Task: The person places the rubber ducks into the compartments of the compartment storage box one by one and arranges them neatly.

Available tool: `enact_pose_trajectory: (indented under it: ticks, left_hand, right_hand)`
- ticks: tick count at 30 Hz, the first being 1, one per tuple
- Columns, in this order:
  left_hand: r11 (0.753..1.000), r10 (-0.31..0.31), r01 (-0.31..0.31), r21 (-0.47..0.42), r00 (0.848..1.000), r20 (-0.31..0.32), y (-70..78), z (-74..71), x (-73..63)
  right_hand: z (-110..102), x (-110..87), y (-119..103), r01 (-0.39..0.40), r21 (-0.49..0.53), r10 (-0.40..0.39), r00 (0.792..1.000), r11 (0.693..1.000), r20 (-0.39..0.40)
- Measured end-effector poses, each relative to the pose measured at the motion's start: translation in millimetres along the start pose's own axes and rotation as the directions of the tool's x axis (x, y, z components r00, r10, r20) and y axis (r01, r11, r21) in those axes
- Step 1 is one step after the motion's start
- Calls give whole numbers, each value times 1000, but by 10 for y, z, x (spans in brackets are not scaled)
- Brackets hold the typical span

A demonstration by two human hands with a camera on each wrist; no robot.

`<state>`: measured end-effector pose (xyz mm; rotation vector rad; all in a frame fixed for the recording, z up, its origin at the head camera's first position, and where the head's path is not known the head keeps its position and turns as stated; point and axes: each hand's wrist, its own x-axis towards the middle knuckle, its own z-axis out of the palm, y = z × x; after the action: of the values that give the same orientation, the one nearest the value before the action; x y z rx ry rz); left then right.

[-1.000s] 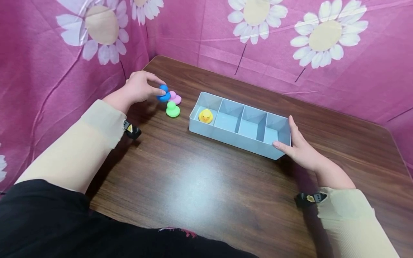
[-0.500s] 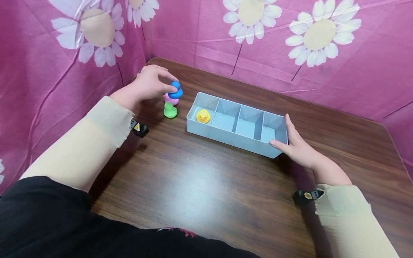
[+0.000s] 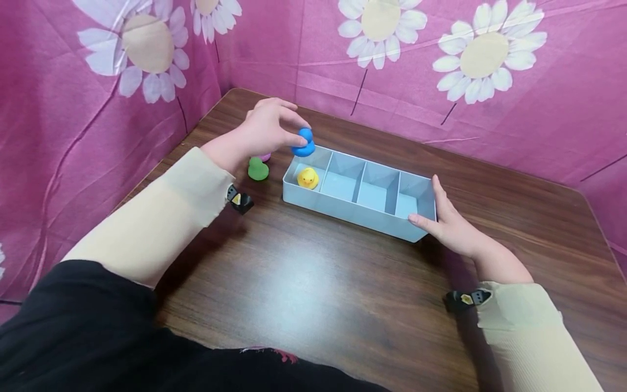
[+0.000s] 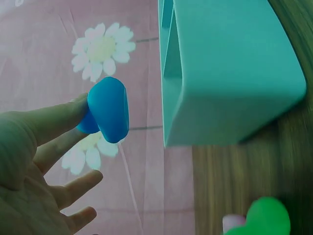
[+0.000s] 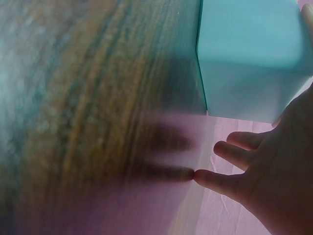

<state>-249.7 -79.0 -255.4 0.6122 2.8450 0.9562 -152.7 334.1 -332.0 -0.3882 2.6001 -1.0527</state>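
Observation:
Between thumb and fingertips my left hand pinches a blue toy duck, held up over the far left corner of the grey divided box. In the left wrist view the blue duck is beside the box's open side, apart from it. A yellow toy duck sits in the box's leftmost compartment; the other compartments hold nothing. My right hand grips the box's right end, thumb on the near rim and fingers along the end wall. Its little finger reaches toward the tabletop in the right wrist view.
Left of the box, a green toy duck stands on the brown wooden table. A pink toy duck shows behind it, mostly hidden by my left wrist. Pink daisy-printed cloth hangs along the table's back and left sides.
My left hand has lifted the blue duck from beside the pink and green ducks and carried it right, over the box's left end. The right hand keeps its hold on the box.

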Motion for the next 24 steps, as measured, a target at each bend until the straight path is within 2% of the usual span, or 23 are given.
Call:
enact_pose_trajectory:
  ticks: [12,19,24]
  left_hand:
    - [998,57,-57,1,996,65,211,322,191]
    - [997,75,-76,3,991,107,322,529,250]
    - [997,80,-82,6,987,142,344,630,256]
  right_hand:
    - [-10,-16,5,-19,19,19,1000,1000,14]
    - [-11,-20,-14,-17,15,17,1000,1000,18]
    - [-16,-9,-24,-14,15,13,1000,1000,21]
